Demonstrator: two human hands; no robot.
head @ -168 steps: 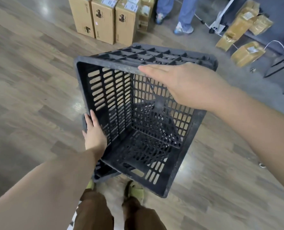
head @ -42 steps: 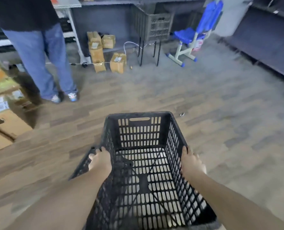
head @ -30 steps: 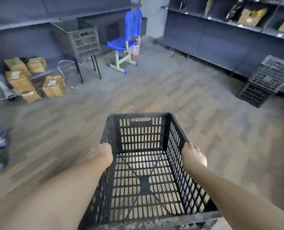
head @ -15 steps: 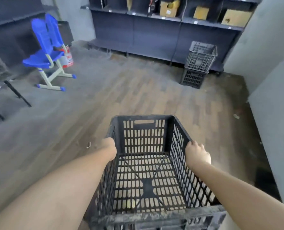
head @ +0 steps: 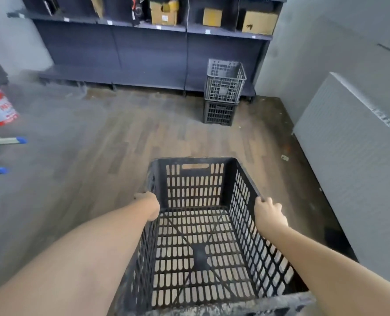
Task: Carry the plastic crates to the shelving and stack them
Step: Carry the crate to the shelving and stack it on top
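While the black crate (head: pixel 194 185) hangs between my hands, my left hand (head: pixel 147 205) curls over its left rim and my right hand (head: pixel 268 212) clamps its right rim. Well ahead of both hands, a grey crate (head: pixel 224 82) sits stacked on a dark crate (head: pixel 219 111) against the shelving (head: pixel 143 46).

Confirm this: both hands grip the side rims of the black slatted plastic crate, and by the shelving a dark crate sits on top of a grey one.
Wrong order. The head view shows the grey plastic crate on top of the dark plastic crate by the dark shelving. The left hand and right hand grip the side rims of the black slatted plastic crate.
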